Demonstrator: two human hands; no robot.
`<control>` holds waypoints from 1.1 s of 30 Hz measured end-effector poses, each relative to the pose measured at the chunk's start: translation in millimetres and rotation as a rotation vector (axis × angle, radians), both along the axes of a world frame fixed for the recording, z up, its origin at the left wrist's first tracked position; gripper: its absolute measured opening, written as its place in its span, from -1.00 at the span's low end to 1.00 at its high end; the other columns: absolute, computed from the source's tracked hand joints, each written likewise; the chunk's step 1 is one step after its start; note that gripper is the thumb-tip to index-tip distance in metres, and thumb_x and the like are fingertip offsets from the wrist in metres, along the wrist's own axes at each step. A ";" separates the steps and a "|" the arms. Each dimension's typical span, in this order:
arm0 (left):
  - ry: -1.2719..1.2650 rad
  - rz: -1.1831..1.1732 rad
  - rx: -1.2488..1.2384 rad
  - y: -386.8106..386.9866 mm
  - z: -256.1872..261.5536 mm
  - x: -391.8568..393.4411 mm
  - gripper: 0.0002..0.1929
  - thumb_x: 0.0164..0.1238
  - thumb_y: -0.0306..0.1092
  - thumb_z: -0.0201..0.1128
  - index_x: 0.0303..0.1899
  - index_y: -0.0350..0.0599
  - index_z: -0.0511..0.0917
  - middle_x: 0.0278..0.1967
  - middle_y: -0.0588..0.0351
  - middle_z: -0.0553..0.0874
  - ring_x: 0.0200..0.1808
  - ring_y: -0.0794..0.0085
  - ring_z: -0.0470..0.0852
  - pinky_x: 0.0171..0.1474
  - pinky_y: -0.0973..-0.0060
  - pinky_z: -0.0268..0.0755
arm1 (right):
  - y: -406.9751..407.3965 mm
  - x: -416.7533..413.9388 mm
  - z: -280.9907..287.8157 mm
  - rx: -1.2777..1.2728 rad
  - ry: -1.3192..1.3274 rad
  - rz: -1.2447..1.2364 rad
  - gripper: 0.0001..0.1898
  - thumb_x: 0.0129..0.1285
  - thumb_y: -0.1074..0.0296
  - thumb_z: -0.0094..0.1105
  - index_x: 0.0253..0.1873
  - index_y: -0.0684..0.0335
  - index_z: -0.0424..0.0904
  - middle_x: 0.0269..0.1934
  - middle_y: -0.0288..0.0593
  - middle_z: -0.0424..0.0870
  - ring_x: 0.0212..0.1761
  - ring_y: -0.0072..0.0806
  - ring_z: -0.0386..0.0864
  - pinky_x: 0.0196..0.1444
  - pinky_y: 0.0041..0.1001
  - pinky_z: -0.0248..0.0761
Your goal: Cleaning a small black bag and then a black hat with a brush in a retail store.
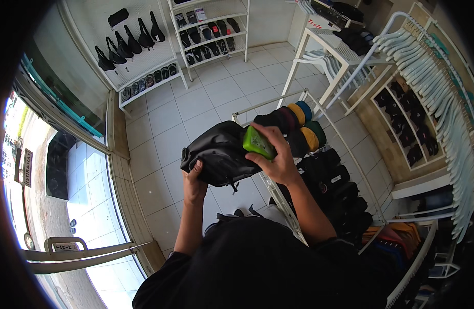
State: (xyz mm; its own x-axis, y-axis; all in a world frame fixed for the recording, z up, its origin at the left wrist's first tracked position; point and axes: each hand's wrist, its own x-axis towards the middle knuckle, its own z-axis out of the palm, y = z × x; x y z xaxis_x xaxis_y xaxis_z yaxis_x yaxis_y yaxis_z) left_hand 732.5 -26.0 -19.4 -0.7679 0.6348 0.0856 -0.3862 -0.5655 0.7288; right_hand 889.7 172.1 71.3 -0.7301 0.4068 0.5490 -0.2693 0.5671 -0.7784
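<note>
A black bag (219, 154) with a smooth, glossy surface is held up in front of my body. My left hand (195, 181) grips its lower left edge, with the thumb on the near side. In my right hand (278, 156) is a bright green block (257, 142) with a greyish, worn-looking face; whether it is a sponge or a brush I cannot tell. The block is at the bag's right end, and whether they touch is not clear. A short cord or zip pull (234, 187) hangs from the bag's lower edge.
Right of my hands, a white metal rack (347, 148) holds coloured caps (297, 116) and black bags (329, 177). Pale hangers (434, 89) crowd a rail at far right. Sandal shelves (217, 40) and hanging black bags (130, 38) stand ahead. A glass door with a handle (67, 245) is at left.
</note>
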 end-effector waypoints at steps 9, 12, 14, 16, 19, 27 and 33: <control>-0.091 -0.015 0.012 0.8 2.5 11.7 -0.42 0.43 -0.30 0.47 0.36 -0.32 0.46 0.19 -0.03 0.71 0.22 0.24 0.69 0.39 0.27 0.49 | 2.8 25.7 -3.0 -0.251 -0.096 -0.035 -0.24 0.14 0.19 0.73 0.35 0.37 0.51 0.02 -0.18 0.69 0.02 -0.50 0.61 0.18 -0.47 0.50; -0.014 -0.076 0.025 -1.4 2.8 7.4 -0.38 0.39 -0.33 0.50 0.39 -0.30 0.44 0.19 -0.02 0.70 0.22 0.24 0.68 0.39 0.24 0.48 | 20.3 30.3 3.3 -0.216 -0.304 0.029 -0.31 0.16 0.28 0.70 0.34 0.30 0.54 -0.08 -0.23 0.73 -0.04 -0.51 0.63 0.12 -0.49 0.51; 0.176 -0.082 -0.021 1.1 3.2 1.4 -0.27 0.30 -0.38 0.59 0.43 -0.28 0.40 0.19 -0.03 0.68 0.23 0.27 0.67 0.34 0.27 0.53 | 24.3 31.0 2.2 -0.306 -0.229 0.044 -0.36 0.17 0.36 0.66 0.33 0.26 0.56 -0.11 -0.24 0.74 -0.08 -0.52 0.64 0.07 -0.48 0.52; 0.343 0.014 -0.158 1.9 19.7 0.5 -0.21 0.22 -0.38 0.64 0.43 -0.27 0.38 0.21 -0.04 0.66 0.22 0.27 0.67 0.30 0.30 0.54 | 27.7 34.1 5.9 -0.254 -0.219 0.016 -0.38 0.18 0.39 0.64 0.33 0.26 0.56 -0.09 -0.20 0.75 -0.08 -0.52 0.65 0.06 -0.46 0.53; 0.669 0.120 -0.410 1.8 33.6 -7.4 -0.20 0.01 -0.38 0.78 0.30 -0.24 0.50 0.09 -0.04 0.73 0.05 0.34 0.74 0.11 0.41 0.61 | 26.3 33.9 13.1 -0.118 -0.183 0.011 -0.39 0.19 0.40 0.62 0.32 0.26 0.58 -0.08 -0.14 0.76 -0.09 -0.47 0.69 0.04 -0.42 0.56; 0.962 0.009 -0.618 3.9 44.0 5.4 -0.57 -0.03 -0.61 0.59 -0.07 -0.26 0.61 -0.34 -0.06 0.78 -0.29 0.16 0.79 -0.12 0.40 0.62 | 16.5 25.8 27.4 0.311 -0.116 0.021 -0.33 0.16 0.24 0.65 0.38 0.23 0.63 0.02 -0.12 0.69 -0.06 -0.32 0.66 0.05 -0.34 0.56; 1.062 0.071 -0.622 7.3 47.1 8.8 -0.63 -0.02 -0.65 0.48 -0.12 -0.27 0.58 -0.32 -0.15 0.74 -0.29 -0.13 0.75 -0.18 0.29 0.61 | 6.1 25.2 20.2 0.462 -0.064 0.036 -0.27 0.11 -0.02 0.66 0.39 0.08 0.70 -0.02 -0.18 0.61 -0.06 -0.26 0.56 0.05 -0.29 0.51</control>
State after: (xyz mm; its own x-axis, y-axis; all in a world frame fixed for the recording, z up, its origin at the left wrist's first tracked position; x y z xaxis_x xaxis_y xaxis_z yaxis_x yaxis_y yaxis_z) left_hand 741.3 -18.7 27.7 -0.5363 0.7503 0.3866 0.5796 -0.0056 0.8149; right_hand 914.9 178.1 91.5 -0.7778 0.1038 0.6199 -0.2551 0.8492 -0.4623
